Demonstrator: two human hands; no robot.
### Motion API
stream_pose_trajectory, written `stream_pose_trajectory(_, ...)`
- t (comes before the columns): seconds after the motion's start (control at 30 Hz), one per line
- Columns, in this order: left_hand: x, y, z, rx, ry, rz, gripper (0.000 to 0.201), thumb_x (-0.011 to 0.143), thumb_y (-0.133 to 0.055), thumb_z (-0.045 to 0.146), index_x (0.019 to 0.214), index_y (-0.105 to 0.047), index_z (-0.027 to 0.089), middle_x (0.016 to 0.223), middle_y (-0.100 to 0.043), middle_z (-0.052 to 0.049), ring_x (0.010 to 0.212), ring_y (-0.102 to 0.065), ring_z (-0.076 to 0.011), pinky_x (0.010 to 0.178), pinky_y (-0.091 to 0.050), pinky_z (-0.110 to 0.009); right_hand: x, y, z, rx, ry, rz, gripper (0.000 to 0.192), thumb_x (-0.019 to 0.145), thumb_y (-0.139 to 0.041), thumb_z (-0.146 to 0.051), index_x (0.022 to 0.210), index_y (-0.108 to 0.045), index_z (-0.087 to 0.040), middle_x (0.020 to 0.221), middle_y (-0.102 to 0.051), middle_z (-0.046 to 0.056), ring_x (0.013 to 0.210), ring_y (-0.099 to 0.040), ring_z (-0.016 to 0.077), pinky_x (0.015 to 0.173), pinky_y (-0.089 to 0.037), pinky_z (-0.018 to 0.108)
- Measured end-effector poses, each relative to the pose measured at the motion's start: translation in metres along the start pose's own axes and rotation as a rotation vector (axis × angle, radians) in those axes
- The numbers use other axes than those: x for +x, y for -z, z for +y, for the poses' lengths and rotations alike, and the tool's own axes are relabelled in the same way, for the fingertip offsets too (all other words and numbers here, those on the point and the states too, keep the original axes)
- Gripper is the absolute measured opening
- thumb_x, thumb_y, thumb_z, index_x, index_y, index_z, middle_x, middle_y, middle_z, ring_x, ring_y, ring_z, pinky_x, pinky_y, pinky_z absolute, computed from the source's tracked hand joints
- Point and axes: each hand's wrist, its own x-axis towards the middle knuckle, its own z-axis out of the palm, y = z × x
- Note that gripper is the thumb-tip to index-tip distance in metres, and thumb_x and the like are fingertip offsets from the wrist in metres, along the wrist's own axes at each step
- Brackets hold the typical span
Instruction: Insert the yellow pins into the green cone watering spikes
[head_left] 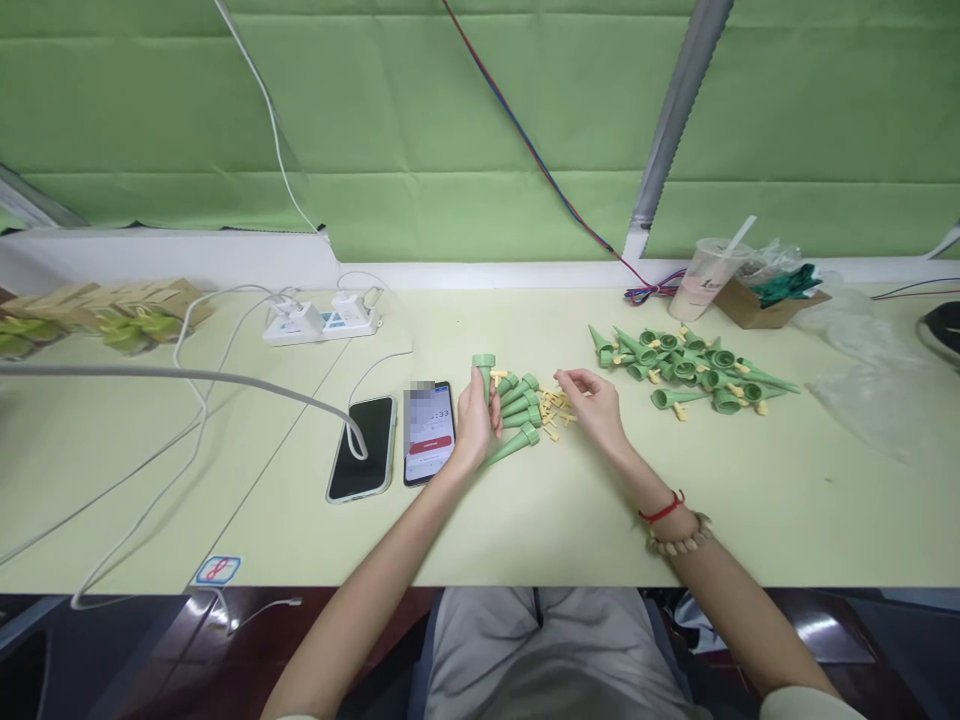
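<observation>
My left hand [475, 420] grips a green cone-shaped spike [484, 368] held upright, wide end up. Beside it lie a few more green cones [517, 405] in a row on the table. My right hand [596, 400] rests fingers-down on a small heap of pale yellow plastic pieces [555, 405]; whether it pinches one I cannot tell. Further right lies a larger pile of green cones fitted with yellow pieces [694, 372].
Two phones [362, 447] [429, 432] lie left of my left hand, one on a white cable. A white power strip [321, 321] sits behind them. Cardboard packets [105, 310] lie far left; a plastic cup [705, 275] and a cardboard box [769, 300] stand at the back right.
</observation>
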Motion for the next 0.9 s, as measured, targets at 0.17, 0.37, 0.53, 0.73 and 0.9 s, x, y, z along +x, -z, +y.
stream_pose_trajectory(0.17, 0.000, 0.000, 0.001, -0.026, 0.004, -0.016, 0.048, 0.076, -0.036, 0.067, 0.064, -0.039, 0.020, 0.034, -0.028, 0.008, 0.027, -0.025, -0.0071, 0.028, -0.021, -0.020, 0.003, 0.002, 0.012, -0.262, 0.051, -0.099, 0.029, 0.068, -0.061, -0.046, 0.077, -0.069, -0.020, 0.075, -0.066, 0.003, 0.058, -0.052, 0.0137, 0.055, -0.039, 0.026)
stream_pose_trajectory(0.37, 0.001, 0.000, 0.001, -0.010, 0.051, -0.036, 0.050, 0.076, -0.032, 0.070, 0.063, -0.035, 0.021, 0.036, -0.026, 0.008, 0.028, -0.024, -0.0071, 0.030, -0.020, -0.022, 0.000, 0.003, 0.014, -0.393, 0.042, -0.177, 0.028, 0.064, -0.066, -0.048, 0.079, -0.071, -0.024, 0.076, -0.068, 0.002, 0.063, -0.056, 0.0159, 0.053, -0.036, 0.025)
stream_pose_trajectory(0.53, 0.001, 0.000, 0.004, 0.039, 0.086, -0.027, 0.052, 0.074, -0.029, 0.072, 0.064, -0.034, 0.022, 0.038, -0.025, 0.007, 0.029, -0.026, -0.0075, 0.031, -0.020, -0.023, 0.001, 0.002, 0.013, -0.283, 0.060, -0.180, 0.029, 0.070, -0.062, -0.046, 0.085, -0.070, -0.022, 0.078, -0.070, 0.003, 0.067, -0.059, 0.0164, 0.059, -0.042, 0.027)
stream_pose_trajectory(0.73, -0.002, -0.001, 0.003, 0.038, 0.073, -0.112, 0.048, 0.076, -0.037, 0.067, 0.064, -0.035, 0.021, 0.043, -0.016, 0.009, 0.033, -0.014, -0.0050, 0.035, -0.010, -0.021, 0.001, -0.002, 0.007, 0.033, 0.051, -0.159, 0.034, 0.072, -0.060, -0.045, 0.083, -0.070, -0.015, 0.085, -0.070, 0.008, 0.074, -0.061, 0.0181, 0.065, -0.047, 0.028)
stream_pose_trajectory(0.9, -0.007, -0.006, -0.001, 0.160, -0.018, -0.183, 0.048, 0.077, -0.039, 0.063, 0.061, -0.037, 0.018, 0.054, -0.028, 0.005, 0.043, -0.024, -0.0057, 0.040, -0.017, -0.022, -0.003, -0.006, 0.000, 0.155, 0.022, -0.265, 0.034, 0.070, -0.062, -0.046, 0.080, -0.070, -0.015, 0.080, -0.070, 0.008, 0.068, -0.061, 0.0174, 0.062, -0.047, 0.028)
